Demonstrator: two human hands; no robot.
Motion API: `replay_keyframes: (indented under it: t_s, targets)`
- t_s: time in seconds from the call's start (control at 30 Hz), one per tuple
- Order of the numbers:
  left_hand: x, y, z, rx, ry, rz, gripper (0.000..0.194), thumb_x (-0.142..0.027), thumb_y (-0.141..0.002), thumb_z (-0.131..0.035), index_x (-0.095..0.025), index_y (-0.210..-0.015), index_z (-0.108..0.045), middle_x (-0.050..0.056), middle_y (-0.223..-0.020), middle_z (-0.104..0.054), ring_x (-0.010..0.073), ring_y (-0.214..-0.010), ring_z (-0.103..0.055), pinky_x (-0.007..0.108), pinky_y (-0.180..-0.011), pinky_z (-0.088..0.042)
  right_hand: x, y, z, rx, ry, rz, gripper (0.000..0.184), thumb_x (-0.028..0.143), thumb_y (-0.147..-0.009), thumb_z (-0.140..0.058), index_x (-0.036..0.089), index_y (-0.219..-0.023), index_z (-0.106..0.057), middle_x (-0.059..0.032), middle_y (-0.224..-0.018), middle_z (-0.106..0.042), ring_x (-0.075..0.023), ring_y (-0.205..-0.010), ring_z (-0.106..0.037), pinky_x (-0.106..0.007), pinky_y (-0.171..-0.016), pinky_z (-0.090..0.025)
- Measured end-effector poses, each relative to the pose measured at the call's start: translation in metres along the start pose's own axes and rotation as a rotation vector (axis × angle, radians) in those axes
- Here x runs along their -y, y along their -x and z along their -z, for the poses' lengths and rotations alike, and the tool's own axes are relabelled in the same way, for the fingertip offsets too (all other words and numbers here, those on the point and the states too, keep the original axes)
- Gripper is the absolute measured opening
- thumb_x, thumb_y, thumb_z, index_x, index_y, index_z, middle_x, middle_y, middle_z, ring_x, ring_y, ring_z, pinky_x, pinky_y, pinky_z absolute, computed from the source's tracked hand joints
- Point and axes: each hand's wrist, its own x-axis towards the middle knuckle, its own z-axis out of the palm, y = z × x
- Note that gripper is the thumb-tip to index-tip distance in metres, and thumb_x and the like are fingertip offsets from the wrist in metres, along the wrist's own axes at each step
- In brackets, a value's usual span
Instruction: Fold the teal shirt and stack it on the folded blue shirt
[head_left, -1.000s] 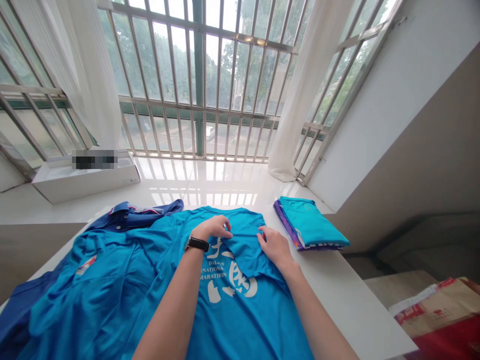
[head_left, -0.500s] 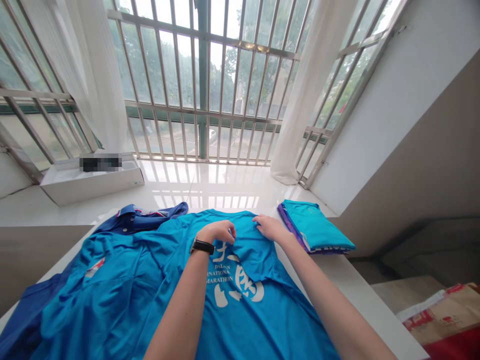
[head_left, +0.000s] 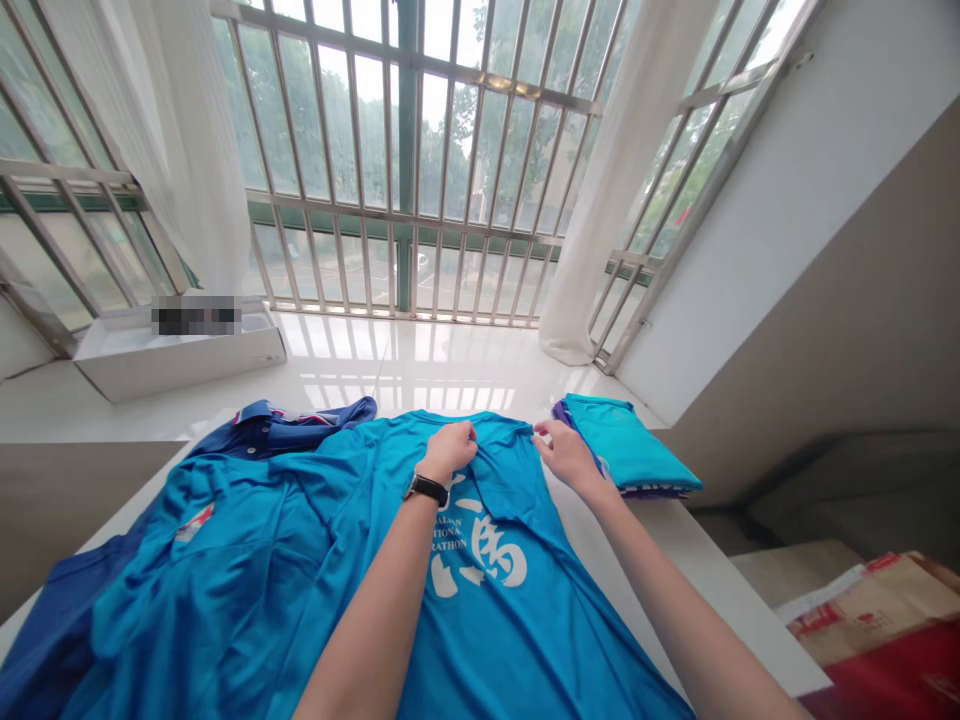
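Turquoise marathon T-shirt is lying on a white tabletop, long axis running away from the person, collar end far. Left hand is gripping a fold, fingers closed; right hand is pinching the shoulder edge, fingers narrow. Folded turquoise shirt is sitting just beside, on purple cloth; navy polo collar is partly hidden beneath.

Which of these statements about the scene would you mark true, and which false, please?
1. The left hand wears a black watch. True.
2. The right hand rests on the folded teal garment. False: it touches the blue T-shirt beside that garment.
3. The folded teal garment lies on the floor. False: it lies on a white surface.
4. A white box stands beyond the blue T-shirt. True.
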Motion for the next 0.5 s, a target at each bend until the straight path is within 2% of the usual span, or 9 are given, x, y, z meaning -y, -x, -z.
replay_keyframes:
  t_s: [0.07, 0.13, 0.2, 0.27, 0.33, 0.4, 0.5]
  targets:
    - [-0.001, 0.000, 0.000, -0.039, -0.026, -0.008, 0.029, -0.014, -0.085, -0.049, -0.019, -0.108, -0.066, 0.010, -0.111, -0.067, 0.0265, -0.105, -0.061, 0.033, -0.083, -0.049, -0.006, 0.040, 0.009, 0.076, -0.173, -0.012, 0.027, 0.037, -0.091, -0.052, 0.018, -0.106, -0.065, -0.0070, -0.097, -0.071, -0.0171, -0.076, -0.067, -0.027, -0.074, -0.049]
    - [-0.008, -0.001, 0.000, -0.082, -0.044, -0.048, 0.031, -0.013, -0.086, -0.048, -0.017, -0.111, -0.064, 0.012, -0.116, -0.065, 0.0272, -0.110, -0.058, 0.035, -0.088, -0.048, -0.013, 0.087, 0.016, 0.160, -0.279, -0.028, 0.032, 0.045, -0.089, -0.052, 0.020, -0.103, -0.065, -0.0058, -0.092, -0.071, -0.0181, -0.075, -0.066, -0.028, -0.071, -0.050]
    - [-0.020, -0.002, -0.003, -0.109, -0.050, -0.123, 0.029, -0.015, -0.089, -0.046, -0.017, -0.113, -0.063, 0.012, -0.117, -0.064, 0.0260, -0.112, -0.057, 0.034, -0.092, -0.047, -0.017, 0.129, 0.021, 0.211, -0.313, -0.079, 0.036, 0.049, -0.089, -0.051, 0.020, -0.104, -0.065, -0.0056, -0.090, -0.071, -0.0187, -0.075, -0.065, -0.029, -0.069, -0.049]
    - [-0.037, -0.001, -0.012, -0.105, -0.051, -0.217, 0.027, -0.019, -0.093, -0.044, -0.018, -0.112, -0.064, 0.010, -0.116, -0.065, 0.0242, -0.111, -0.058, 0.033, -0.094, -0.046, -0.018, 0.161, 0.023, 0.254, -0.295, -0.110, 0.037, 0.050, -0.087, -0.054, 0.019, -0.105, -0.064, -0.0049, -0.087, -0.069, -0.0188, -0.073, -0.063, -0.029, -0.068, -0.047]
    - [-0.054, 0.002, -0.027, -0.083, -0.058, -0.302, 0.028, -0.026, -0.096, -0.043, -0.019, -0.114, -0.064, 0.010, -0.117, -0.065, 0.0244, -0.113, -0.058, 0.034, -0.097, -0.045, -0.014, 0.178, 0.023, 0.275, -0.244, -0.119, 0.034, 0.048, -0.086, -0.056, 0.019, -0.102, -0.064, -0.0036, -0.082, -0.068, -0.0187, -0.072, -0.061, -0.028, -0.067, -0.044]
    - [-0.066, 0.009, -0.046, -0.063, -0.074, -0.364, 0.032, -0.033, -0.097, -0.045, -0.019, -0.120, -0.063, 0.011, -0.126, -0.062, 0.0270, -0.121, -0.054, 0.038, -0.104, -0.042, -0.009, 0.185, 0.022, 0.280, -0.180, -0.138, 0.030, 0.047, -0.086, -0.056, 0.020, -0.096, -0.064, -0.0025, -0.079, -0.067, -0.0188, -0.072, -0.061, -0.027, -0.064, -0.040]
    - [-0.070, 0.016, -0.071, -0.045, -0.128, -0.410, 0.045, -0.042, -0.097, -0.046, -0.020, -0.135, -0.053, 0.012, -0.148, -0.047, 0.0307, -0.139, -0.037, 0.048, -0.115, -0.027, -0.002, 0.187, 0.022, 0.284, -0.057, -0.168, 0.026, 0.046, -0.087, -0.053, 0.021, -0.084, -0.060, -0.0032, -0.078, -0.068, -0.0197, -0.072, -0.062, -0.027, -0.062, -0.036]
